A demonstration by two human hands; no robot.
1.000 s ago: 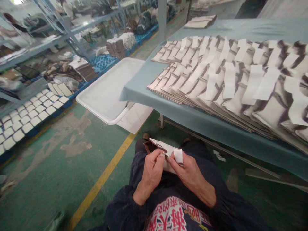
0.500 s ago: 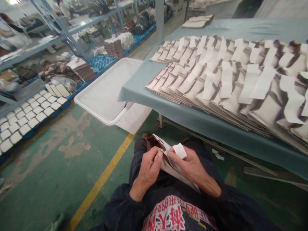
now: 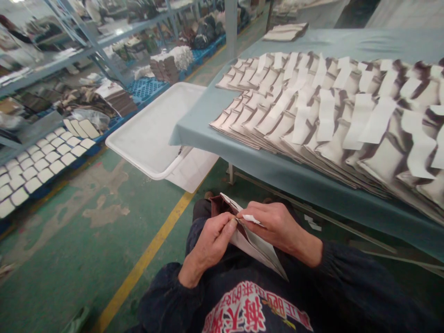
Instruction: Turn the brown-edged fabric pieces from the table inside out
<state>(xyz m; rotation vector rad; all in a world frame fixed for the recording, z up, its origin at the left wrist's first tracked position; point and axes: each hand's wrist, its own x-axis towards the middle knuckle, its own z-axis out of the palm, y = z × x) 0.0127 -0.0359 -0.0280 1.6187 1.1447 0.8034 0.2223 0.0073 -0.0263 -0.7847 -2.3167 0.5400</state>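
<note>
Over my lap lies a folded piece of material (image 3: 258, 252), pale on the outside and brown on the inside. It looks like fabric or leather, but I cannot tell which. My left hand (image 3: 211, 243) is closed, pinching the piece's upper edge between thumb and fingers. Close beside it, my right hand (image 3: 279, 226) is closed too, with a small white slip (image 3: 252, 219) held in its fingers. Its fingertips meet the same edge near my left thumb. Whatever lies between the two sets of fingertips is too small to make out.
Rows of similar pale, brown-edged pieces (image 3: 277, 118) overlap on a blue-green covered table (image 3: 197, 132), with white strips (image 3: 326, 115) laid across them. A large white bin (image 3: 138, 143) stands at the table's left corner. Blue pallets (image 3: 149, 90) hold stacked goods along the far left.
My right hand has turned and moved left, bringing its fingertips to the left thumb. The white slip now shows narrower. My left hand keeps its pinch on the piece.
</note>
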